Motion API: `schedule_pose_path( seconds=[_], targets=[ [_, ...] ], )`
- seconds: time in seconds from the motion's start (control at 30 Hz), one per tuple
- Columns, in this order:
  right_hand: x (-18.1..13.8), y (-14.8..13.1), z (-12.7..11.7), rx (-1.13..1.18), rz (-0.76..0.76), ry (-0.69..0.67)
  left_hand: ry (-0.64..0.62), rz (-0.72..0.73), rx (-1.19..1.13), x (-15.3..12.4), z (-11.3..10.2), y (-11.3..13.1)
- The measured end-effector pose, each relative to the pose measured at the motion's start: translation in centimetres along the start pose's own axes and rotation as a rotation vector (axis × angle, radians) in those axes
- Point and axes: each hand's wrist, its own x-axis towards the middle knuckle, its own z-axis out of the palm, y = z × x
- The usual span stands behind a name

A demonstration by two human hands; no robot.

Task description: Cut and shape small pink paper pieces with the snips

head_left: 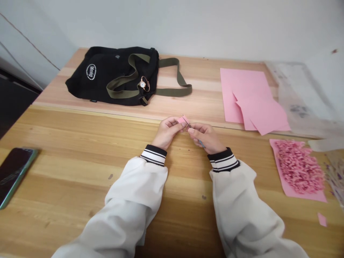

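Ppr point(182, 120), L hand point(168, 131) — "Mmlg" bag point(111, 73)

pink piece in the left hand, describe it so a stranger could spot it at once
On the table, find the bag; nearer you than its strap, the left hand and right hand sit close. The pink piece is pinched in the left. Unlike the pink sheets and loose scrap at right, it is held.
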Motion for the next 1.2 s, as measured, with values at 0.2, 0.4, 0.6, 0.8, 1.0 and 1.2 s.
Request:
schedule_pose_path(
  seconds=[0.2, 0.4, 0.6, 0.8, 1.0, 1.2],
  targets=[
    [0.07, 0.1, -0.02, -0.015, -0.004, 0.004, -0.013, 0.009, 0.013, 0.07, -0.1, -0.09],
    [0.09, 0.11, -0.09, -0.011, -0.007, -0.001, -0.012, 0.02, 0.017, 0.15, -0.03, -0.09],
    [0.05, 0.1, -0.06, -0.007, -0.007, -0.002, -0.012, 0.013, 0.02, 0.14, -0.15, -0.2],
    [-0.02, 0.11, -0.08, -0.003, 0.0, -0.01, -0.013, 0.013, 0.034, 0.08, -0.14, -0.14],
    [0.01, 0.11, -0.07, -0.004, 0.001, -0.006, -0.002, 0.003, 0.029, 0.09, -0.06, -0.08],
    [0.02, 0.14, -0.15, -0.004, -0.004, -0.005, -0.012, 0.015, 0.03, 0.15, -0.18, -0.2]
  ],
)
